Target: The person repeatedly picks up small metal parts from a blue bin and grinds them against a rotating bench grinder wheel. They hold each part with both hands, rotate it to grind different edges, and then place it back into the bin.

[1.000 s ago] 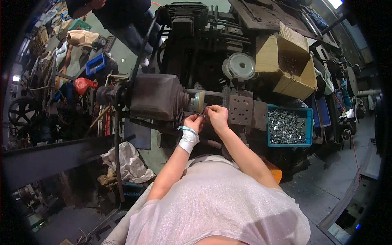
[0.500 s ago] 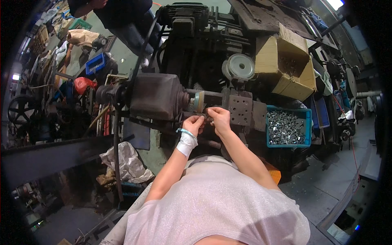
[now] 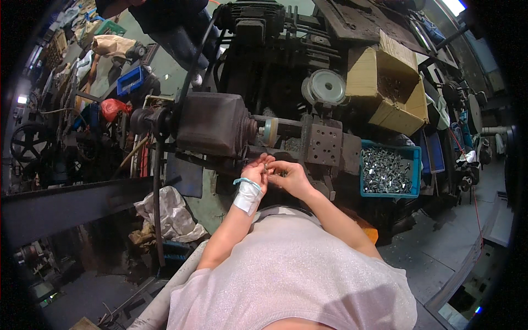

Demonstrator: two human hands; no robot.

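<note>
My left hand (image 3: 256,169) is turned partly palm up with its fingers curled, a teal band and a white wrap at its wrist. A small metal piece (image 3: 266,167) sits at its fingers, too small to name. My right hand (image 3: 291,178) meets it from the right, thumb and forefinger pinched at that same piece. Both hands are just in front of a dark, greasy machine (image 3: 212,124). Its spindle end carries a pale green and tan ring (image 3: 270,132) beyond my fingers. To the right stands a block with several holes (image 3: 323,144).
A teal bin (image 3: 363,187) of small metal bolt-like parts (image 3: 386,170) stands right of the machine. Behind it is an open cardboard box (image 3: 360,74). A round metal wheel (image 3: 328,86) sits on the machine. Another person (image 3: 170,33) stands at the far left.
Both hands have drawn back toward me and slightly left, away from the ring. My left hand has turned more palm up, and the right fingers now reach over to it.
</note>
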